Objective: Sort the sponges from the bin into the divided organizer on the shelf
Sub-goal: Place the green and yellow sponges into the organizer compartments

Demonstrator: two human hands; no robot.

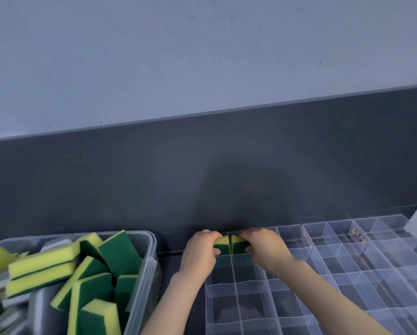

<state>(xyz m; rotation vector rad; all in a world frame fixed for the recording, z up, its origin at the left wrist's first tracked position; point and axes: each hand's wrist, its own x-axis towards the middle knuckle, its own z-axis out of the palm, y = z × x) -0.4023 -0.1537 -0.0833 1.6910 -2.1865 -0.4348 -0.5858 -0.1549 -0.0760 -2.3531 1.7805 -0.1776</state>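
Grey wall [154, 56], dark shelf [202, 165]: both hands at the organizer's [299, 286] far row.
The bin [151, 240] holds piled sponges [120, 247]. The left hand [199, 252] pinches the left sponge [222, 245] in a far cell; across a divider, the right sponge [238, 245] is pinched by the right hand [265, 247].

We have just one camera, and it sits on the person's head. From there we look forward and down, very close in. The left hand [199, 252] and the right hand [266, 247] reach away from us from the bottom edge and sit low in the middle. The bin [151, 250] is cut off at the bottom left, the organizer [347, 262] at the bottom right. The dark shelf back [154, 177] and the pale wall [178, 56] fill the top.
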